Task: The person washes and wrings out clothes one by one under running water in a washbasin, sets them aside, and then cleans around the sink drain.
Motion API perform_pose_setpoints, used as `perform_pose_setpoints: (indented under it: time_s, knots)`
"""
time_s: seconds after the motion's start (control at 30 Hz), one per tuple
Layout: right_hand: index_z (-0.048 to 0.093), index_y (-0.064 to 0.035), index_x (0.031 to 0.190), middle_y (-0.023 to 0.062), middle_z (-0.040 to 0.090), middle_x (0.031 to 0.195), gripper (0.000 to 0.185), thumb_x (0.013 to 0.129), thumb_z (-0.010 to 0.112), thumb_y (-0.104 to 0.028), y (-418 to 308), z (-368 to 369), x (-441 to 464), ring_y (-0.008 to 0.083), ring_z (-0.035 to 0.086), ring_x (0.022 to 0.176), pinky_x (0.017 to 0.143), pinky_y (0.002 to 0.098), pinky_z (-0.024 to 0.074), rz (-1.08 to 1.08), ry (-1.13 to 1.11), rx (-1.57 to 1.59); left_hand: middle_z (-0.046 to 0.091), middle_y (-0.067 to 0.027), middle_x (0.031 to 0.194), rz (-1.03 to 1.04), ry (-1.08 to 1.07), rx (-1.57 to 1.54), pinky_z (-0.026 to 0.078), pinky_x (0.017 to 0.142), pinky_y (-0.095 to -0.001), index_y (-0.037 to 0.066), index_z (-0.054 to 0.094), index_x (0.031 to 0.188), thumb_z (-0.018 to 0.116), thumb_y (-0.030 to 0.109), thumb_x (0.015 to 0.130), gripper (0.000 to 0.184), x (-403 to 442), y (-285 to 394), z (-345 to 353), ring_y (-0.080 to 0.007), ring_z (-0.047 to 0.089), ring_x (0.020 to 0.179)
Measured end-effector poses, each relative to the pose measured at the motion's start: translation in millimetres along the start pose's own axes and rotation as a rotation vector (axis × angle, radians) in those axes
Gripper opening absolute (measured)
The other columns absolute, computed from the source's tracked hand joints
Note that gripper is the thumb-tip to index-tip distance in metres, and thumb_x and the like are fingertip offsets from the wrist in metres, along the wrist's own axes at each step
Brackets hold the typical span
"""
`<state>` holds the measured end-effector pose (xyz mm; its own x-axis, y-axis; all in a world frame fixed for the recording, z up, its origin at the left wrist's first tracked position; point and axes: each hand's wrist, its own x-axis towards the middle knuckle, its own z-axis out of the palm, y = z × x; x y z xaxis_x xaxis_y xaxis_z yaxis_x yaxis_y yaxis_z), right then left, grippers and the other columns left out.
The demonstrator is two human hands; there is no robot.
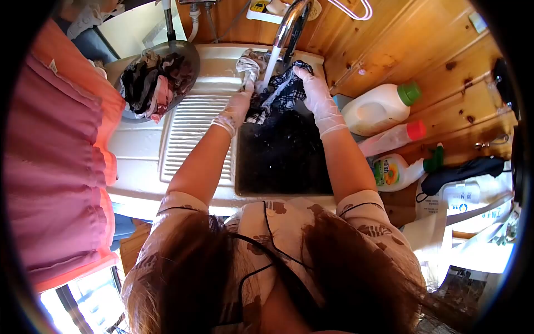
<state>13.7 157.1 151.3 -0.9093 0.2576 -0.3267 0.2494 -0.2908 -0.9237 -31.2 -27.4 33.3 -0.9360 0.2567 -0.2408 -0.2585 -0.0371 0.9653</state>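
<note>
Under the running faucet, a dark cloth with a white check pattern is stretched between my hands, wet and bunched. My right hand, in a thin clear glove, grips its upper right end. My left hand, gloved the same way, is closed at the left side, where the check cloth meets a pale bunched cloth; its fingertips are partly hidden. Water falls between the two hands. Below them lies the dark sink basin, filled with dark water or fabric that I cannot tell apart.
To the left is a ribbed washboard, with a heap of clothes in a basin beyond it. On the right stand a white jug with a green cap, a red-capped bottle and a spray bottle. A pink curtain hangs at left.
</note>
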Motion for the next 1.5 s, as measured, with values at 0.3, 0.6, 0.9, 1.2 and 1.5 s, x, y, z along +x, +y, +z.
perform_pose_setpoints:
  time_s: [0.3, 0.6, 0.9, 1.2, 1.5]
  knots:
    - [0.061, 0.0045, 0.101, 0.0126, 0.067, 0.093, 0.027, 0.077, 0.058, -0.008, 16, -26, 4, 0.0281, 0.065, 0.084, 0.081, 0.0402, 0.0528, -0.056, -0.403, 0.442, 0.064, -0.0114, 0.106, 0.153, -0.268, 0.692, 0.045, 0.086, -0.0316, 0.001, 0.058, 0.116, 0.075, 0.027, 0.071, 0.055, -44, 86, 2, -0.0208, 0.059, 0.097]
    - [0.041, -0.0048, 0.135, 0.0102, 0.057, 0.121, 0.068, 0.081, 0.072, -0.032, -8, -28, -48, 0.0184, 0.051, 0.113, 0.091, 0.0374, 0.0448, -0.13, -0.349, -0.338, 0.067, -0.0088, 0.089, 0.262, -0.13, 0.332, 0.052, 0.075, -0.0352, -0.001, 0.063, 0.105, 0.062, 0.006, 0.069, 0.037, -81, 190, -6, -0.0206, 0.064, 0.077]
    - [0.056, -0.005, 0.12, 0.0167, 0.064, 0.109, 0.071, 0.066, 0.077, -0.046, 37, 43, -15, 0.0334, 0.058, 0.106, 0.092, 0.0389, 0.0444, -0.392, -0.372, -0.701, 0.066, -0.0094, 0.098, 0.015, -0.238, -0.433, 0.051, 0.083, -0.0422, 0.006, 0.062, 0.1, 0.062, 0.009, 0.077, 0.024, -83, 219, -2, -0.0237, 0.064, 0.09]
    - [0.061, -0.0021, 0.108, 0.0074, 0.062, 0.09, 0.029, 0.079, 0.062, -0.006, -12, 51, 15, 0.0179, 0.055, 0.083, 0.076, 0.0323, 0.0448, -0.256, -0.452, -0.682, 0.064, -0.0127, 0.108, -0.227, 0.06, -0.409, 0.051, 0.086, -0.0538, 0.009, 0.061, 0.112, 0.058, 0.028, 0.088, 0.03, -124, 110, -98, -0.0278, 0.062, 0.1]
    - [0.063, -0.0038, 0.107, 0.0046, 0.062, 0.084, 0.034, 0.075, 0.057, 0.003, -4, 77, -14, 0.0101, 0.053, 0.065, 0.052, 0.0233, 0.0429, -0.211, -0.605, -0.026, 0.008, -0.0236, 0.152, -0.542, -0.136, -0.945, 0.02, 0.107, -0.0614, 0.006, 0.008, 0.148, 0.04, 0.071, 0.084, 0.096, -154, 19, -58, -0.0445, 0.016, 0.137]
